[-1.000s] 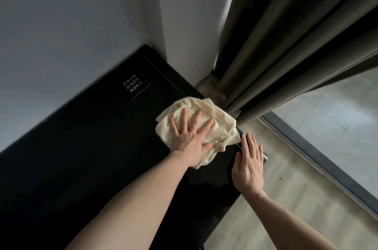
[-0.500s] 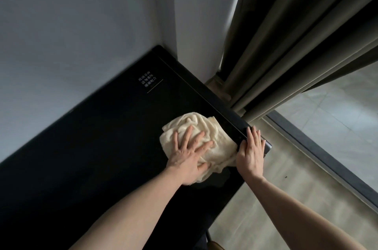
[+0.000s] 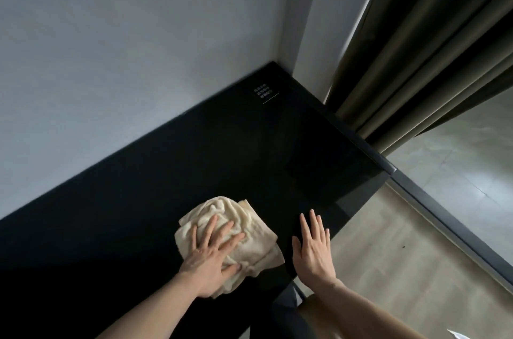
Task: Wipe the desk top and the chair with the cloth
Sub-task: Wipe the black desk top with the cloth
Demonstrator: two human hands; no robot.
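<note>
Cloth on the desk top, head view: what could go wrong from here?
1. The cloth is bunched, and the left hand only presses it flat with no grip, so it may slide out from under the palm or leave streaks.
2. It lies close to the front edge of the desk top; a stroke that way could push it off.
3. The right hand has its fingers straight over the glossy top and may leave prints if it touches.

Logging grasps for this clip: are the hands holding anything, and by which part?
Nothing is gripped. The left hand presses flat, fingers spread, on the cloth's near side against the desk top; the right hand is open, empty.
</note>
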